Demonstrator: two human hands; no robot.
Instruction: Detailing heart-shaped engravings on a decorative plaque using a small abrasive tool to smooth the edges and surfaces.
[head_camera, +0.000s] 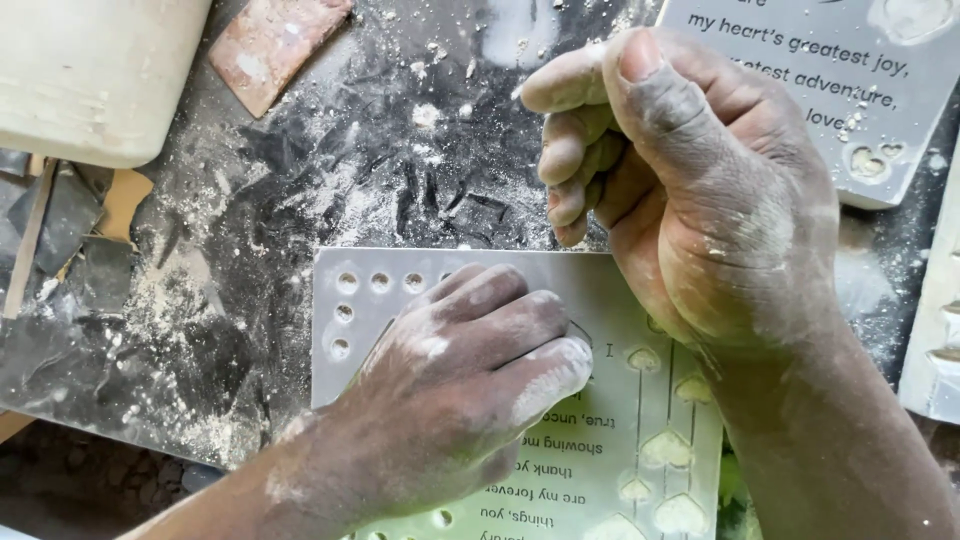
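Note:
A grey engraved plaque (640, 410) with small round holes, heart shapes and lines of lettering lies on a dusty dark worktop (300, 200). My left hand (470, 380), coated in white dust, lies flat on the plaque and presses down on its upper left part. My right hand (690, 190) hovers over the plaque's upper right corner with the fingers curled in and the thumb on top. Whether the right fist holds anything is hidden.
A second engraved grey plaque (850, 80) lies at the top right. A white bucket (90, 70) stands at the top left, with a reddish tile piece (275, 45) beside it. Dark scraps (70, 230) lie at the left. A pale slab edge (935, 330) shows at the right.

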